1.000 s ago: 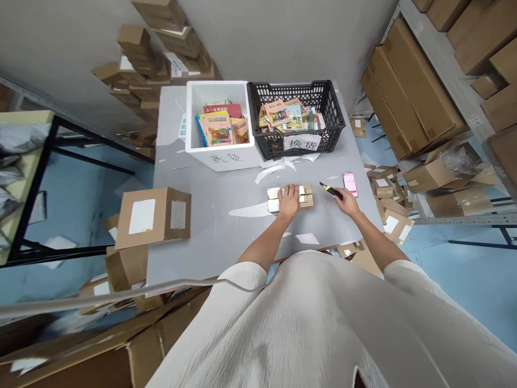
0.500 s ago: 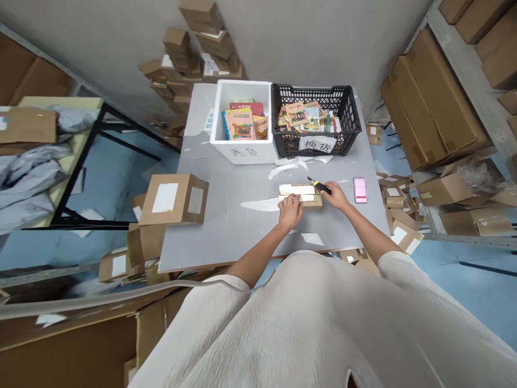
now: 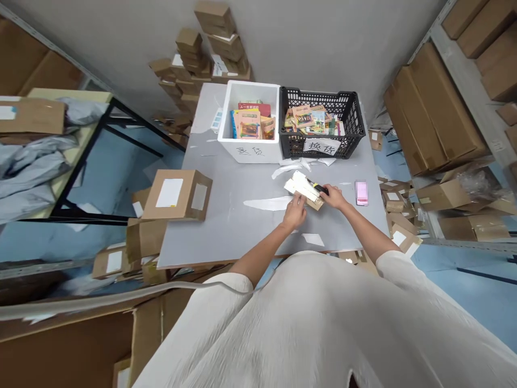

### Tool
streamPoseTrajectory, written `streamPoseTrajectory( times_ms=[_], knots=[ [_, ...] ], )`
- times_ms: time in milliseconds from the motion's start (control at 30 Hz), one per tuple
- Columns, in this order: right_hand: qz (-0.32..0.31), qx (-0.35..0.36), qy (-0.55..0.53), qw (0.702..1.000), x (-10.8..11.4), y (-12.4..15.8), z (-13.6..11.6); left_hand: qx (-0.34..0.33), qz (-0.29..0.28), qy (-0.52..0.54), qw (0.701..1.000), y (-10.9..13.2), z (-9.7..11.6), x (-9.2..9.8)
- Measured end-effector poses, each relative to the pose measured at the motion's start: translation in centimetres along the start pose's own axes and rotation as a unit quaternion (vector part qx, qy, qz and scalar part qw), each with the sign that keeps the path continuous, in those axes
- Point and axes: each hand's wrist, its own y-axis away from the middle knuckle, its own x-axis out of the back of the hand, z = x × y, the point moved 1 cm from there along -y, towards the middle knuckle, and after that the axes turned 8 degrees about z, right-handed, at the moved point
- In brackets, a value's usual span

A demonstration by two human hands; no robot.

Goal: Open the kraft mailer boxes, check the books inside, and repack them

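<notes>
A small cardboard box (image 3: 314, 204) with a white label (image 3: 298, 183) on top lies at an angle on the grey table (image 3: 226, 226). My left hand (image 3: 295, 211) presses its fingers on the near edge of the box. In my right hand (image 3: 332, 196) is a utility knife (image 3: 317, 187) with a black and yellow handle, pointing left over the box top. Its blade tip is too small to make out against the label. Strips of white paper (image 3: 269, 204) lie beside the box.
Behind stand a white foam box (image 3: 249, 151) and a black plastic crate (image 3: 291, 145), both holding booklets. A phone (image 3: 361, 193) lies at the right. A larger cardboard box (image 3: 183, 194) sits on the table's left edge. Cardboard boxes (image 3: 226, 48) are stacked by the wall.
The small box has turned clockwise under my left hand, and its white label now sticks up more at the far left. My right hand has brought the knife slightly lower, over the box.
</notes>
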Motion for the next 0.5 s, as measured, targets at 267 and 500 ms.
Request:
streamPoseTrajectory(
  times_ms=[267, 500],
  knots=[
    [0.031, -0.078, -0.072, 0.994, 0.4, 1.5, 1.8, -0.032, -0.032, 0.005, 0.999, -6.0, 1.6, -1.1],
    [0.057, -0.178, -0.147, 0.971, 1.3, 3.1, 3.0, -0.056, -0.055, -0.003, 0.997, -8.8, 4.6, -2.2]
  ],
)
